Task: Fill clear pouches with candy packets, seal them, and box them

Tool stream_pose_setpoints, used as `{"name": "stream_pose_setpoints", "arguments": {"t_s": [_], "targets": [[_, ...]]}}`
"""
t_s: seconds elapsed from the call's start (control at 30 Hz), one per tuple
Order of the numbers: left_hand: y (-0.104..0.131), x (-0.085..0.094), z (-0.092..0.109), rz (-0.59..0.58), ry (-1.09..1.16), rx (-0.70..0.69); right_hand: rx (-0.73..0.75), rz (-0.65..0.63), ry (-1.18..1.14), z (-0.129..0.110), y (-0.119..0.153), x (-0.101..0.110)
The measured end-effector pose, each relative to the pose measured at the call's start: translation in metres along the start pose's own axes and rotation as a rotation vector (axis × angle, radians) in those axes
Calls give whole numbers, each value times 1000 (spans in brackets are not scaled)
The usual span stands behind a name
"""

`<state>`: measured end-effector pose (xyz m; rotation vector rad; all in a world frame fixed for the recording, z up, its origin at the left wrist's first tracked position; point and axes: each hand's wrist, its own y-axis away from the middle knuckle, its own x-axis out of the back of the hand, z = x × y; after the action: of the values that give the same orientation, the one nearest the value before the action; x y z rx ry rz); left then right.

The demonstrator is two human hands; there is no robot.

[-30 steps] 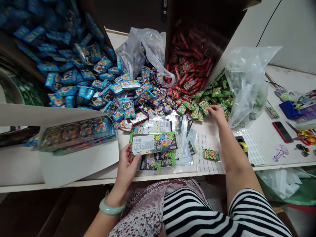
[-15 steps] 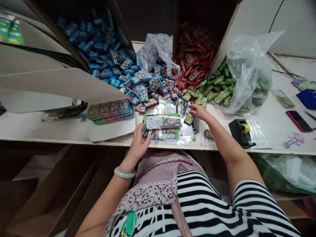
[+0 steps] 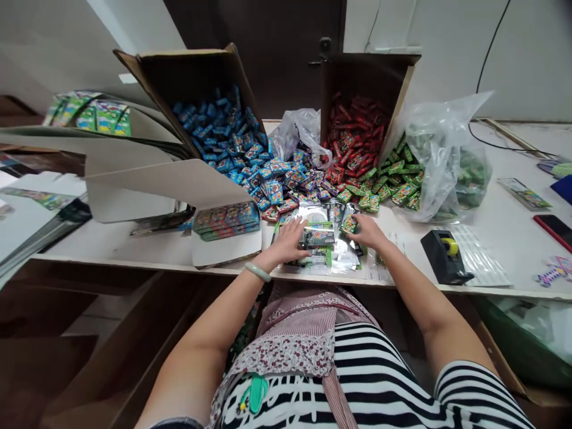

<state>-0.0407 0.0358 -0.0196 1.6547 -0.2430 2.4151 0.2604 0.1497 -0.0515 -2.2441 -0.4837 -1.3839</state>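
From my end I read the white counter (image 3: 152,245) from left to right, starting with pale card sheets (image 3: 40,220) at its left edge. Next comes a folded white card (image 3: 226,253) bearing a stack of printed packs (image 3: 227,220), with an open cardboard box (image 3: 187,56) behind, spilling small blue boxes (image 3: 214,128). My left hand (image 3: 288,241) lies with fingers spread over flat printed sleeves (image 3: 319,236) near the front edge. Behind the counter stands a dark door (image 3: 268,65), with a clear plastic bag (image 3: 297,128) before it. My right hand (image 3: 367,232) pinches a small green box (image 3: 348,224) above the right side of the sleeves. A second open carton (image 3: 370,65) spills small red boxes (image 3: 353,140) beside loose green ones. Farther right I have a bulging clear bag (image 3: 440,149), a black tape dispenser (image 3: 442,259), a sticker sheet (image 3: 482,262) and a red-edged phone (image 3: 554,229), with a pale wall (image 3: 438,65) behind.
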Motion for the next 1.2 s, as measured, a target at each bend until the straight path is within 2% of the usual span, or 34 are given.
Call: {"name": "stream_pose_setpoints", "arguments": {"t_s": [0.07,0.17,0.27,0.33,0.4,0.5,0.63,0.73,0.87,0.97,1.07,1.2], "targets": [[-14,-3,2,-83,-44,-12,9,47,-10,-7,2,3],[-23,-2,4,-98,-72,-17,52,181,-41,-18,6,11],[-19,4,2,-4,-69,-28,80,297,-41,-31,7,19],[-12,10,0,100,-58,-67,118,307,-27,-40,7,24],[-5,16,-2,175,-53,-115,208,256,-23,-46,6,29],[3,21,-3,188,-61,-142,374,111,-24,-49,7,36],[5,17,-2,198,-66,-184,506,-83,-26,-46,11,45],[8,11,2,192,-49,-212,543,-157,-57,-46,14,52],[13,9,9,173,1,-220,513,-212,-216,-51,12,57],[14,9,11,223,30,-184,452,-177,-359,-57,11,56],[11,8,14,268,47,-141,355,-126,-402,-70,15,54],[9,7,15,255,64,-133,268,-181,-456,-78,8,49]]}}
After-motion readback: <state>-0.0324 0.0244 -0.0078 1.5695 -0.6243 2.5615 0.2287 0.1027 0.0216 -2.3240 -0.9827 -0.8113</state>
